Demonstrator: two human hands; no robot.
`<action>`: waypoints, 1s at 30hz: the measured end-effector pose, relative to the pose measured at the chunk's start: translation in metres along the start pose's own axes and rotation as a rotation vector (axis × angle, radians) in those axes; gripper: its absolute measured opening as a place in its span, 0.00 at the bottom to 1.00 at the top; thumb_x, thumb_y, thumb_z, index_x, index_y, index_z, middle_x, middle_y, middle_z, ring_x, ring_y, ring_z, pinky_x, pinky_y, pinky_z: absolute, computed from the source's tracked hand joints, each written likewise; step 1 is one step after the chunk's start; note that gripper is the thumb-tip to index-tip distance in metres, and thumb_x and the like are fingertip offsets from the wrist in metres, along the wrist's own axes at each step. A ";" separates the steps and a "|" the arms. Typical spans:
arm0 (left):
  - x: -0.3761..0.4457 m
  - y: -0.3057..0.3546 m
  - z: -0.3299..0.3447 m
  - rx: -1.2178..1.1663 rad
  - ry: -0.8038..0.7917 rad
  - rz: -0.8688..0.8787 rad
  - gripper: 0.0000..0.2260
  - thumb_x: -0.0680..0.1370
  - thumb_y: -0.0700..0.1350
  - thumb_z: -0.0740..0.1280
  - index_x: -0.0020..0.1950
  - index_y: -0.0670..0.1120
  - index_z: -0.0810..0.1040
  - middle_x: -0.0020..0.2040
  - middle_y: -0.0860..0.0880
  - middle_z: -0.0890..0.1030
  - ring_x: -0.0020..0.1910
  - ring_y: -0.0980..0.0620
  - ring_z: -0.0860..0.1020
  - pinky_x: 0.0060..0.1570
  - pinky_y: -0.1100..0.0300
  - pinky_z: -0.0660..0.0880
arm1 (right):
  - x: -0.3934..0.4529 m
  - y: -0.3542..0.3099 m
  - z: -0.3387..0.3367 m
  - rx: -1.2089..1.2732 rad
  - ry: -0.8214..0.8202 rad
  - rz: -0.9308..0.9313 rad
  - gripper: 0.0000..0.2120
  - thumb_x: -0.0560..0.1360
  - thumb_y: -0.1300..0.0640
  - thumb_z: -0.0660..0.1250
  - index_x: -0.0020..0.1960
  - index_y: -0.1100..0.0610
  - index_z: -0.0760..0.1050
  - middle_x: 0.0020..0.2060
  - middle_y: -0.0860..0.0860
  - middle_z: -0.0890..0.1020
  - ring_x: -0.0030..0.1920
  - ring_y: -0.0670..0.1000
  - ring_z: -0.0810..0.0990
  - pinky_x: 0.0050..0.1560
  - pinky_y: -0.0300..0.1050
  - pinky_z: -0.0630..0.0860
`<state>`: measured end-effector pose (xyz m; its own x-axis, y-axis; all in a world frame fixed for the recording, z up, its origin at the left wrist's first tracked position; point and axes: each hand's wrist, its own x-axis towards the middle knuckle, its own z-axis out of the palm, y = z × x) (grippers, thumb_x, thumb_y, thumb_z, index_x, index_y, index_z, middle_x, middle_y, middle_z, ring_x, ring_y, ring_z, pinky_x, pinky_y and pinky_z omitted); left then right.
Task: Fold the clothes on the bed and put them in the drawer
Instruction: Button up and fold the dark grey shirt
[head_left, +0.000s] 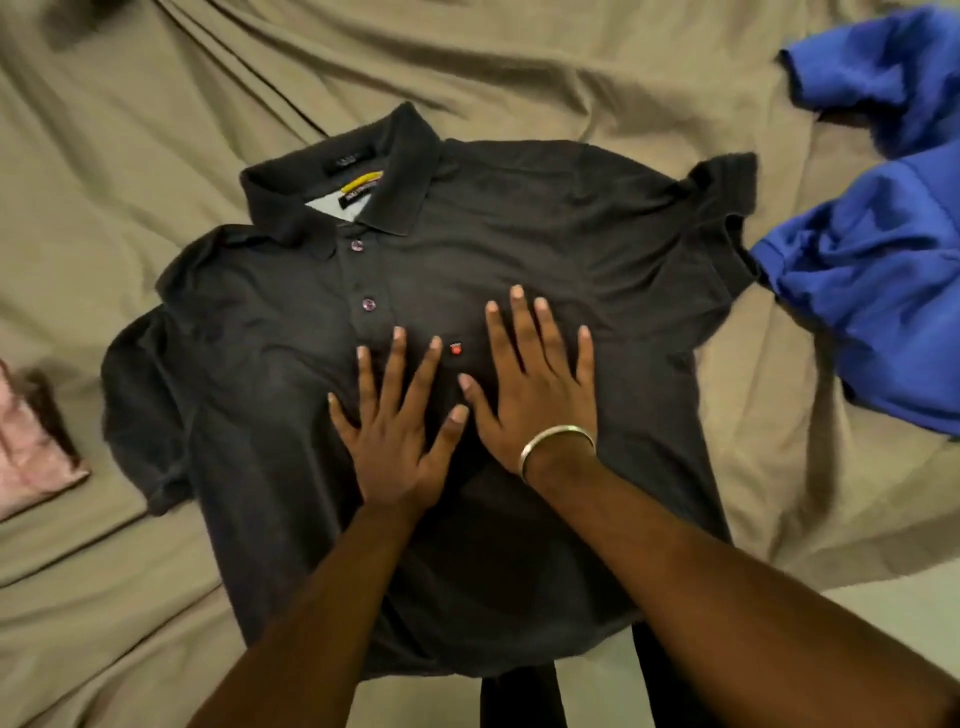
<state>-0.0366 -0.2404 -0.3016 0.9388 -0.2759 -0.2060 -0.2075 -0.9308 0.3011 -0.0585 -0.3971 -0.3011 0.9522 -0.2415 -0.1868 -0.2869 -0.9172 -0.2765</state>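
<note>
A black polo shirt (519, 234) is lying face up and spread flat in the middle of the bed, its collar (343, 176) pointing to the far left and its hem hanging over the near edge. Both hands are pressing down on its chest, side by side. The left hand (395, 447) is lying flat with its fingers straight and spread, holding nothing. The right hand (535, 395) is lying the same way, palm down with fingers fanned out, gripping nothing, and it is wearing a metal bangle (556, 441) at the wrist. A small red logo (455, 348) is showing between the two hands. A crumpled blue garment (878, 260) is lying on the tan bedsheet (156, 104) to the right, near the shirt's sleeve. A pink cloth (31, 457) is sitting at the left edge.
</note>
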 end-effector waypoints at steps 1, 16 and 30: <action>0.001 0.000 -0.003 -0.017 -0.005 0.003 0.29 0.77 0.68 0.46 0.78 0.67 0.48 0.81 0.61 0.44 0.80 0.53 0.39 0.72 0.34 0.40 | 0.001 0.002 0.008 -0.029 0.005 0.010 0.35 0.79 0.36 0.51 0.81 0.51 0.48 0.80 0.51 0.48 0.80 0.52 0.47 0.76 0.63 0.44; -0.011 -0.149 -0.085 0.009 0.210 -0.474 0.26 0.84 0.56 0.55 0.79 0.49 0.58 0.78 0.44 0.61 0.75 0.40 0.60 0.72 0.41 0.57 | 0.001 0.004 0.036 -0.105 0.107 0.040 0.34 0.78 0.38 0.48 0.80 0.50 0.48 0.80 0.52 0.48 0.79 0.55 0.47 0.74 0.62 0.39; 0.034 -0.215 -0.159 -0.442 0.071 -0.607 0.14 0.78 0.48 0.70 0.61 0.43 0.76 0.48 0.49 0.79 0.52 0.47 0.77 0.54 0.52 0.73 | 0.001 0.005 0.043 -0.126 0.127 0.055 0.34 0.78 0.39 0.46 0.80 0.50 0.48 0.80 0.52 0.50 0.79 0.55 0.47 0.74 0.63 0.41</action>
<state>0.0839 -0.0112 -0.2252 0.8716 0.2850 -0.3990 0.4678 -0.7271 0.5025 -0.0630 -0.3885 -0.3432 0.9434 -0.3230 -0.0754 -0.3309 -0.9321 -0.1470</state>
